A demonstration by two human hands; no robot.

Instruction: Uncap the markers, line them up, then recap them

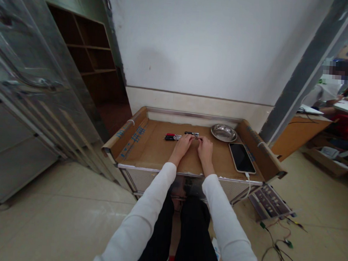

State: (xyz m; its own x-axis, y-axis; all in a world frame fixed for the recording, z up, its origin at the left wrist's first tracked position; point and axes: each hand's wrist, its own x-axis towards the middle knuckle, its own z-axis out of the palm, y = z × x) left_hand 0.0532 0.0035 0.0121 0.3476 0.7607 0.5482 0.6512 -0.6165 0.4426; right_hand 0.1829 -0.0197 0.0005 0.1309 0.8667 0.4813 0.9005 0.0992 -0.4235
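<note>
My left hand (pixel 184 144) and my right hand (pixel 205 147) meet over the cardboard-lined top of a cart (pixel 148 154). Both have their fingers closed in a pinch. Between the fingertips a thin dark thing bridges the gap, too small to make out. Left of my left hand lies a small group of slim pen-like pieces (pixel 172 137), with black and red ends and silvery parts. Just beyond my fingertips rests another black-and-silver pen-like piece (pixel 191 133). A round shiny metal bowl (pixel 224 133) sits farther right, apart from my hands.
A phone (pixel 242 158) with a white cable (pixel 249 187) lies at the cart's right. Raised cardboard sides (pixel 260 150) border the cart. A white wall (pixel 203 49) stands behind it. On the floor at right are a panelled box (pixel 272 203) and loose wires (pixel 281 249). A person (pixel 328 89) sits beyond.
</note>
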